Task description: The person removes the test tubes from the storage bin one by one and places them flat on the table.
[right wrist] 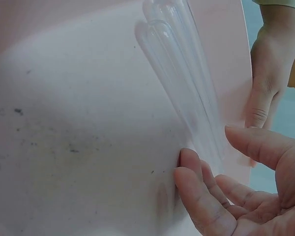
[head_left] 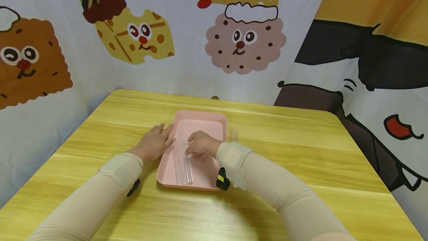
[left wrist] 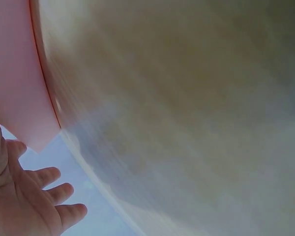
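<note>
Your right arm's cream fabric sleeve [head_left: 284,189] partly hides clear, slender pieces [head_left: 234,135] beside the pink rectangular tray [head_left: 200,120]. The left wrist view crops your bare left hand [left wrist: 27,201] and the tray; dark specks [right wrist: 18,112] on the tray floor stay too small to identify.

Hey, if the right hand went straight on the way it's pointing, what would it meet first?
Most likely the clear tubes in the tray. The right hand points left towards them, so close that it may already touch; depth is unclear.
</note>
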A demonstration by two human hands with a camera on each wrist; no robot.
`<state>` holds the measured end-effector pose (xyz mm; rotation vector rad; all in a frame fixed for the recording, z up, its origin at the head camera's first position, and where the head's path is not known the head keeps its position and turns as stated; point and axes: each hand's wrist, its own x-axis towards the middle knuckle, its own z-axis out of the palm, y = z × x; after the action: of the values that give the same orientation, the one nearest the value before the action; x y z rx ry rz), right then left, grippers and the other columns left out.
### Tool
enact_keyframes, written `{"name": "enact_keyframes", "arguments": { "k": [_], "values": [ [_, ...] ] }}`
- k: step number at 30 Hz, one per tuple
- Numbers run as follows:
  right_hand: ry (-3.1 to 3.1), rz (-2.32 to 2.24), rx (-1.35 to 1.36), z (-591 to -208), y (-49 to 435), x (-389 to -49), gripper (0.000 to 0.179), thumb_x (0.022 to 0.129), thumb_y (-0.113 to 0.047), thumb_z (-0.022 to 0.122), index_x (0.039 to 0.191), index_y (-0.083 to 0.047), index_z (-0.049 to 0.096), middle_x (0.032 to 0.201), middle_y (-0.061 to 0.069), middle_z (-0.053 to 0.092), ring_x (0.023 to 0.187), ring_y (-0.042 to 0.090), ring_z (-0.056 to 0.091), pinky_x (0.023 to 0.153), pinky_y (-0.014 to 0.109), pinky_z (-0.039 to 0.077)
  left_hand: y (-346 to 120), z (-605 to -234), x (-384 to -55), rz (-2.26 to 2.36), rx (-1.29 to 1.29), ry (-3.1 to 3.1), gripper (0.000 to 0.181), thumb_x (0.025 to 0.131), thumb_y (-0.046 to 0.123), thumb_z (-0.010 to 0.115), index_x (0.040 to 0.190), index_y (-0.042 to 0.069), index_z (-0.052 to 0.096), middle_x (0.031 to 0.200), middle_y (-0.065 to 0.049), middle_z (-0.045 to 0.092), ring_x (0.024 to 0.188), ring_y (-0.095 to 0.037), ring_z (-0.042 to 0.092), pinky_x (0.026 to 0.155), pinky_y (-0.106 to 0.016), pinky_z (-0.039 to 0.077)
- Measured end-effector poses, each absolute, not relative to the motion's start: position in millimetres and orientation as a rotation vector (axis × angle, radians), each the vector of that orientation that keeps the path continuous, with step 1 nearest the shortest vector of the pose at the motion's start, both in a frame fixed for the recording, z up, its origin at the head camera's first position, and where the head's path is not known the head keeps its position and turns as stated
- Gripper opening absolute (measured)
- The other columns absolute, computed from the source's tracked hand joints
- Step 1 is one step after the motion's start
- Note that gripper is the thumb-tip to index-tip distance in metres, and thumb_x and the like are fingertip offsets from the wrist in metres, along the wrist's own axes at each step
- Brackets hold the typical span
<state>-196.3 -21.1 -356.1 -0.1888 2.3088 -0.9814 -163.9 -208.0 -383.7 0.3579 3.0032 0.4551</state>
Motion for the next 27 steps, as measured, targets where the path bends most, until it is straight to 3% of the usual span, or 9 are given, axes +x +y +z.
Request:
{"name": "enact_keyframes", "arguments": {
  "k": [11, 27],
  "values": [
    [2.336, -0.941, -0.193, -357.6, -24.0, -194.5, 0.051, 0.08, -0.004, 0.076, 0.126, 0.001, 0.056, 0.078, 0.008, 0.062, 0.067, 0.024, 0.068, 0.061, 0.037, 0.058, -207.4, -382.6, -164.5, 0.422, 0.271, 2.96, 0.06, 0.105, 0.041, 0.034, 0.154, 0.009, 0.023, 0.152, -0.032, 0.023, 0.138, -0.055, 0.019, 0.104, -0.074, 0.02],
    [2.39, -0.863, -0.207, -357.3, -29.9, -194.0, 0.05, 0.079, -0.006, 0.078, 0.124, 0.0, 0.058, 0.072, 0.005, 0.061, 0.065, 0.022, 0.067, 0.06, 0.038, 0.059, -206.0, -379.8, -163.1, 0.382, 0.294, 2.959, 0.06, 0.105, 0.04, 0.034, 0.154, 0.007, 0.023, 0.149, -0.033, 0.027, 0.137, -0.055, 0.021, 0.105, -0.071, 0.022]
  ]
}}
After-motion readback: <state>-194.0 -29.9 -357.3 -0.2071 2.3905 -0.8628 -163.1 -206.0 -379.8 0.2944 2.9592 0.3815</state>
